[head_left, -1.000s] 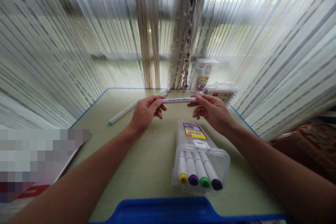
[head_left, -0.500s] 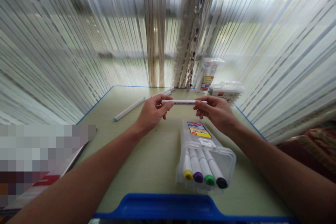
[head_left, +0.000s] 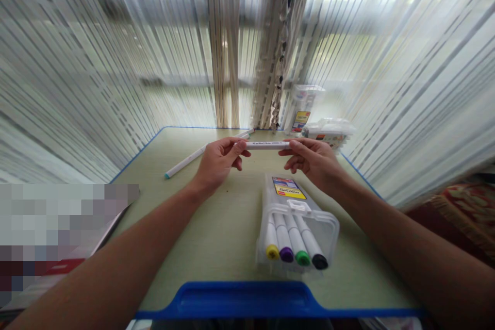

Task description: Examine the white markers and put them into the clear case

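Note:
A white marker (head_left: 266, 145) with dark printing on its side is held level above the table. My left hand (head_left: 220, 161) pinches its left end, and my right hand (head_left: 313, 157) pinches the right end. Both ends are hidden by my fingers. Below my right hand lies a clear plastic marker case (head_left: 266, 193), its open end towards me. Inside it are markers with yellow (head_left: 272, 252), purple (head_left: 286, 254), green (head_left: 302, 257) and black (head_left: 319, 261) ends. Behind my left hand a teal-ended white marker (head_left: 184, 163) rests on the table.
More markers (head_left: 247, 134) lie at the back of the pale green table (head_left: 209, 247). A clear case (head_left: 302, 108) stands upright at the back right, beside another plastic box (head_left: 328, 131). String curtains (head_left: 174, 51) hang behind. A blue tray edge (head_left: 243, 296) runs along the front.
The marker between my hands has rolled a little, so its printed side now faces up more. Everything has shifted slightly left in view.

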A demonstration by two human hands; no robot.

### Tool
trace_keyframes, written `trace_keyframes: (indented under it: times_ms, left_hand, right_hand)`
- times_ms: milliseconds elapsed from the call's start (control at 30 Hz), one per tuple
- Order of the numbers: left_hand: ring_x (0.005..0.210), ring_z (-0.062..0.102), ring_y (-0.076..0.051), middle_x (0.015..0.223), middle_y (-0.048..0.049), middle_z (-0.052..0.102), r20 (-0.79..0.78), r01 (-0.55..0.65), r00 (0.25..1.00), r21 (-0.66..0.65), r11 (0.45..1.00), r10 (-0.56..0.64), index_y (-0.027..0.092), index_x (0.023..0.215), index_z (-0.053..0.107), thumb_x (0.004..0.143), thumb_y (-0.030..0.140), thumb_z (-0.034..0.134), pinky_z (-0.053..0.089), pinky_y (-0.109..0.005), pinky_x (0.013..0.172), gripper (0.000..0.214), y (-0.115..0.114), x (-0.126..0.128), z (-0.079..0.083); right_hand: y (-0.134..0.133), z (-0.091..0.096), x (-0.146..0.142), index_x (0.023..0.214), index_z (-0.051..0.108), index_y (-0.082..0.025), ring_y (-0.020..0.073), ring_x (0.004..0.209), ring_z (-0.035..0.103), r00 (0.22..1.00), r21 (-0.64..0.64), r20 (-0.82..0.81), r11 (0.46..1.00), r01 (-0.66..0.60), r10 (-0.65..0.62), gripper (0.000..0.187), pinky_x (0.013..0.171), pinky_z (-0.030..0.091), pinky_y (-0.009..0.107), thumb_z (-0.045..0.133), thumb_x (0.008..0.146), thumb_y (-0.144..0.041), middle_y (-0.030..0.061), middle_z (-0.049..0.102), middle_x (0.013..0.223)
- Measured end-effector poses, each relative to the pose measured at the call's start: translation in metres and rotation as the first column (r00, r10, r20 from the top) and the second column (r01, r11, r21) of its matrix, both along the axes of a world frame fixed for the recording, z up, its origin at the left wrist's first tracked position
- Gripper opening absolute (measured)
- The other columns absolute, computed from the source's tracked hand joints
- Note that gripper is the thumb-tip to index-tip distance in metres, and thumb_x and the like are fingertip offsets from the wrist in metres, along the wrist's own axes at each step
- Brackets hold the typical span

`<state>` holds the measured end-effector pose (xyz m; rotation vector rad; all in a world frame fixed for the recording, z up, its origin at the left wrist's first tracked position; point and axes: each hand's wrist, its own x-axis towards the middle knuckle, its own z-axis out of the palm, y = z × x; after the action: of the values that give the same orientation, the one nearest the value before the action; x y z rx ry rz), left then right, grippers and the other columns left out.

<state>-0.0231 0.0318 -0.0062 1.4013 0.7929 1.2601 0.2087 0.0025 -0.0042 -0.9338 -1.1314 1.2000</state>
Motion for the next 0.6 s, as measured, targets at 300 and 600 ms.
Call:
trace_keyframes:
  times_ms: [300, 600]
  left_hand:
    - [0.052, 0.057, -0.007, 0.077, -0.0059, 0.072, 0.094, 0.005, 0.996, -0.069, 0.998, 0.001, 0.01, 0.102, 0.076, 0.084, 0.039, 0.075, 0.051, -0.022, 0.053, 0.034, 0.0009, -0.0011, 0.0006]
    - [0.051, 0.058, -0.009, 0.075, -0.006, 0.072, 0.118, -0.003, 0.993, -0.096, 0.995, 0.014, 0.01, 0.104, 0.072, 0.09, 0.033, 0.067, 0.051, -0.022, 0.052, 0.027, 0.0003, -0.0017, 0.0018]
  right_hand:
    - [-0.0023, 0.0066, 0.0002, 0.094, 0.073, -0.013, 0.0158, 0.052, 0.071, 0.996, -0.048, -0.081, 0.998, -0.037, 0.033, 0.021, 0.043, 0.051, 0.021, 0.067, 0.089, -0.032, 0.0122, 0.079, 0.084]
    - [-0.0011, 0.0049, -0.001, 0.093, 0.07, -0.013, 0.0158, 0.052, 0.071, 0.998, -0.059, -0.067, 0.998, -0.018, 0.014, 0.023, 0.044, 0.052, 0.022, 0.059, 0.095, -0.033, 0.0135, 0.079, 0.087]
